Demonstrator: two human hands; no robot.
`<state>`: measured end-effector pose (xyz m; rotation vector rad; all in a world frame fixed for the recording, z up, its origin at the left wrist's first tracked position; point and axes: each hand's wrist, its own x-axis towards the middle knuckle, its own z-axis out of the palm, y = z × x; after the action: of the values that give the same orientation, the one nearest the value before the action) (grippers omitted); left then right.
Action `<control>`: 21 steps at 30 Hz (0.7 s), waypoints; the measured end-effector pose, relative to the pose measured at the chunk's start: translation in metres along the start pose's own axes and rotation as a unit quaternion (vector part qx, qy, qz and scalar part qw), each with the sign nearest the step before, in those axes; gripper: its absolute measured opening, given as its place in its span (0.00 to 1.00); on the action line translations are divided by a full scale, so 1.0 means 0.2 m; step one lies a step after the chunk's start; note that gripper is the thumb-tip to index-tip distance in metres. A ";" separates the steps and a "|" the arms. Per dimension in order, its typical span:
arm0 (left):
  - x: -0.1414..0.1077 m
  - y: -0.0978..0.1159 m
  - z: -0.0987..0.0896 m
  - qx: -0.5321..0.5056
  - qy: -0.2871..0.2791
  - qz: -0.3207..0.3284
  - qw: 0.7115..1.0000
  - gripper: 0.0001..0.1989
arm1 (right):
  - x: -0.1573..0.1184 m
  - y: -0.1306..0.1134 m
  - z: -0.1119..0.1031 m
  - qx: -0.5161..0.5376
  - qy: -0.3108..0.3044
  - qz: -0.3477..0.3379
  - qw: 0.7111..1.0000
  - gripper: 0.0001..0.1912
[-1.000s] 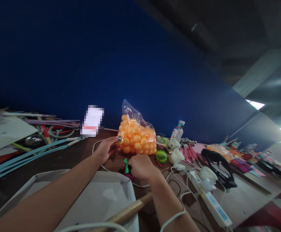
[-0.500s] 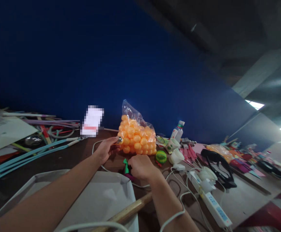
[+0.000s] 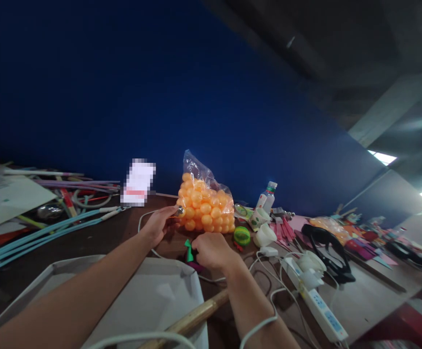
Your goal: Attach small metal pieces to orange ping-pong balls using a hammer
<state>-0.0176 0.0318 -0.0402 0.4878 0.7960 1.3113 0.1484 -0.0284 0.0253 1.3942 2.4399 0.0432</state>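
Observation:
My left hand [image 3: 160,226] is closed, its thumb and fingers pinching a small shiny silver ball [image 3: 180,210] in front of a clear plastic bag of orange balls [image 3: 205,206]. My right hand [image 3: 213,249] is curled shut, knuckles up, just below the bag. What its fingers grip, if anything, is hidden. Beside those fingers stands a small bright green piece [image 3: 189,251], and under them shows a bit of something purple [image 3: 196,266]. A green striped ball [image 3: 242,236] lies right of my right hand.
In front sits a grey-white tray [image 3: 160,276] with a wooden stick [image 3: 199,312] across its corner. A blurred phone-like screen [image 3: 137,183], a bottle [image 3: 268,196], a white cup [image 3: 265,235], a power strip [image 3: 323,312] and loose cables surround the hands. Light-blue rods [image 3: 51,234] lie left.

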 end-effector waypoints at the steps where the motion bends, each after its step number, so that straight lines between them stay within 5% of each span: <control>1: 0.00 0.00 0.00 0.000 0.002 -0.001 1.000 0.04 | 0.00 0.00 0.00 0.000 0.001 0.000 1.000 0.14; 13: -0.01 0.02 0.01 0.002 0.002 0.002 1.000 0.06 | -0.06 0.00 -0.05 0.034 0.048 -0.018 0.998 0.11; 21: -0.03 0.04 0.01 -0.016 -0.011 -0.001 1.000 0.05 | -0.06 0.04 -0.06 0.205 0.161 0.024 0.965 0.09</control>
<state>-0.0209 0.0284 -0.0322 0.4747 0.7550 1.3119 0.1561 -0.0330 0.0415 1.7347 2.7966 -0.2584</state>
